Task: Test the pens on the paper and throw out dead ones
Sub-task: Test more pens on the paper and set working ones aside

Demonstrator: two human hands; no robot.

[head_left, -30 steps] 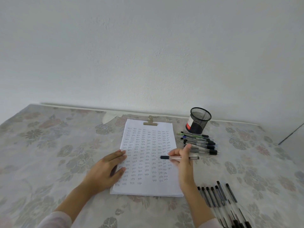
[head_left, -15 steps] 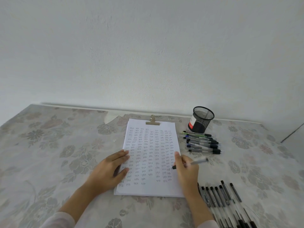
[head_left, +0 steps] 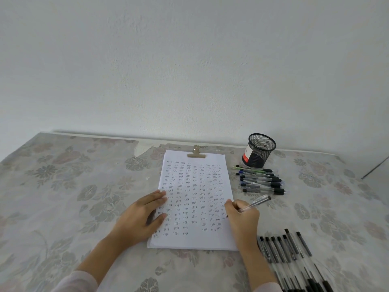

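Head view: right hand (head_left: 242, 216) pinches a clear pen (head_left: 255, 203), tip on the paper (head_left: 195, 199) at centre right; left hand (head_left: 143, 216) lies flat, steadying it. Press lightly, write one short mark, check for ink

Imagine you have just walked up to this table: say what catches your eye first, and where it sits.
The white paper in the middle, covered in rows of pen marks, stands out first; the right hand grips a clear pen at its right edge while the left hand lies flat on its left edge. Two groups of pens lie to the right: the far row beside a black mesh cup, the near row by the forearm.
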